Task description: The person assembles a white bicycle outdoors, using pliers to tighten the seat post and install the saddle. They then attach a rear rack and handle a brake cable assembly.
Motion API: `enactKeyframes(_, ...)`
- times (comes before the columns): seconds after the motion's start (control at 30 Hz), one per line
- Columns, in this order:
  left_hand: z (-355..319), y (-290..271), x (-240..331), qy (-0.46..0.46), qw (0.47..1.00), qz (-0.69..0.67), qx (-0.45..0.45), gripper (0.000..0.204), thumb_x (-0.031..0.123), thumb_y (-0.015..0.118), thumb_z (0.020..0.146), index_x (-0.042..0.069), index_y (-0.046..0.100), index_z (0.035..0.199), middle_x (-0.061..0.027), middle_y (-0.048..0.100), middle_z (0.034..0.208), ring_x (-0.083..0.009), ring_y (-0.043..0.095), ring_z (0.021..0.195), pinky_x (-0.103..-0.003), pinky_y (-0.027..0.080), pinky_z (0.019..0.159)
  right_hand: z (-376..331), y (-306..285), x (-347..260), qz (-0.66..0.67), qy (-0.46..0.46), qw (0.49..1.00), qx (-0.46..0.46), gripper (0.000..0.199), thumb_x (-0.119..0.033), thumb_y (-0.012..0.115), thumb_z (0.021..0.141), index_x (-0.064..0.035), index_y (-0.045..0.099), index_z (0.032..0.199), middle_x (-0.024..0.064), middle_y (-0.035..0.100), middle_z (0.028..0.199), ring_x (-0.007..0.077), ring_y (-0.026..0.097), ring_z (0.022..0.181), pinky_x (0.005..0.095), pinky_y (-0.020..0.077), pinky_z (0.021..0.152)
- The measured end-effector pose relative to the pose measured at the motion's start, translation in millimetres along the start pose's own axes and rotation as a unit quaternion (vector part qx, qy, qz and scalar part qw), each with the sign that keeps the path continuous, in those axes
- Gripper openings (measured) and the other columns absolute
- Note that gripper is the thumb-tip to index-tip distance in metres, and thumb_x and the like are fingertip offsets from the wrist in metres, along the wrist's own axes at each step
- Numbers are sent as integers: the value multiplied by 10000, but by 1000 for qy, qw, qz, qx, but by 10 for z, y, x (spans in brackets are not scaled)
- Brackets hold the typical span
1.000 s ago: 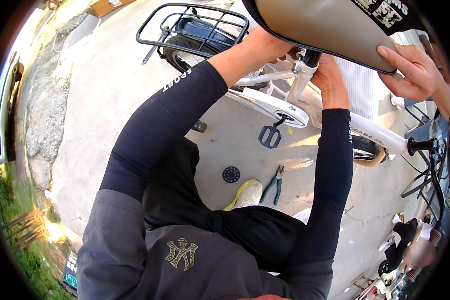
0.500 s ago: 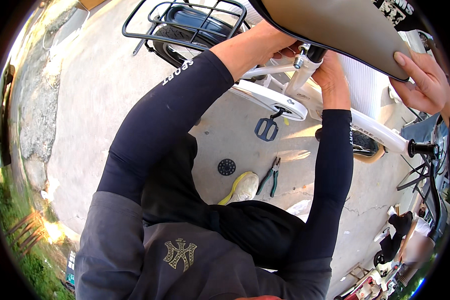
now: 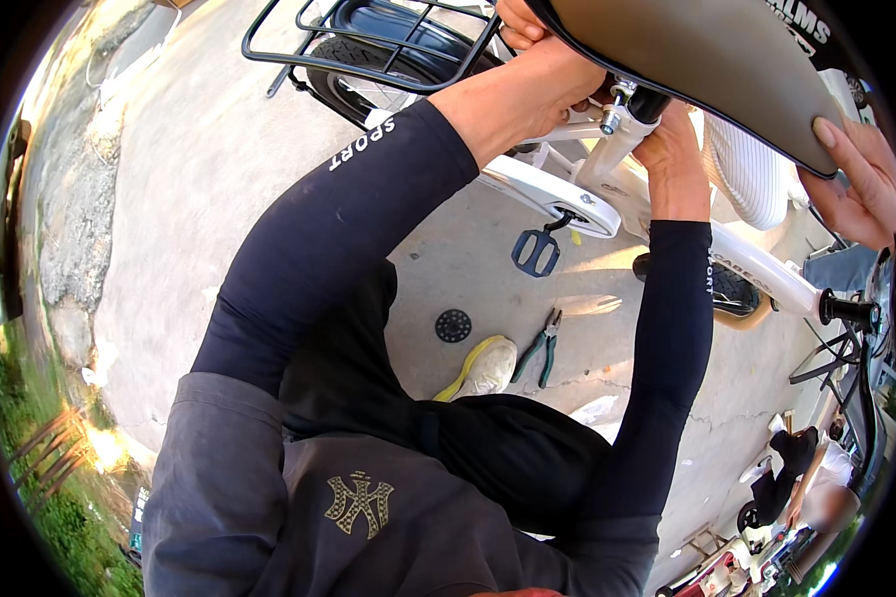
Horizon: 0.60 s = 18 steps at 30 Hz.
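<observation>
A brown bicycle saddle (image 3: pixel 687 60) with a black rim covers much of my hands. Under it, my left hand (image 3: pixel 575 78) is beside the silver clamp bolt (image 3: pixel 610 121) at the top of the frame; its partly visible fingers are curled, and what they grip is hidden. My right hand (image 3: pixel 670 139) is across the black seat post (image 3: pixel 648 103), by the white bicycle frame (image 3: pixel 607 157), its fingers out of sight. Another person's hand (image 3: pixel 859 181) pinches the saddle's right tip. A second hand (image 3: pixel 521 22), not mine, shows at the saddle's left edge.
A black rear rack (image 3: pixel 368 72) stands over the wheel at upper left. Below the frame hangs a pedal (image 3: pixel 536 253). Green-handled pliers (image 3: pixel 538 348), a black perforated disc (image 3: pixel 453 325) and my shoe (image 3: pixel 488 368) are on the concrete. Another person (image 3: pixel 821 488) is at far right.
The saddle, the bicycle's clamp area and both my hands have shifted slightly right. Another person's fingers have come into view at the saddle's left edge.
</observation>
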<state>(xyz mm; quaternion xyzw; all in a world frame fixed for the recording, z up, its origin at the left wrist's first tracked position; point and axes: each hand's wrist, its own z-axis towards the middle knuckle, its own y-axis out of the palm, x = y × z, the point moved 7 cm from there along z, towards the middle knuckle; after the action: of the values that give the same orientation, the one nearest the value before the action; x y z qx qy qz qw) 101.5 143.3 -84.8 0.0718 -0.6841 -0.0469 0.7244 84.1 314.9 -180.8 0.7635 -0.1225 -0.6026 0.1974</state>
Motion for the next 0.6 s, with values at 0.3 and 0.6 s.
enactKeyframes(0.3,65,-55,14,4,1000,20,-20,248,192,540,957,-20,661,1001,-207,715,845,-331,706,808,-403,545,749,-1691,178,-314,-564,-194,791,138,351,-259,582,1049,19,640,1254,102,698,1051,140,623,870,289,504,765)
enactKeyframes(0.6,105,47,2,6,998,34,-48,252,197,544,957,-22,660,1002,-209,715,850,-332,706,815,-405,544,754,-3943,-927,2899,-737,212,610,197,750,-434,749,876,-7,449,1414,300,445,1417,470,459,1299,541,505,968)
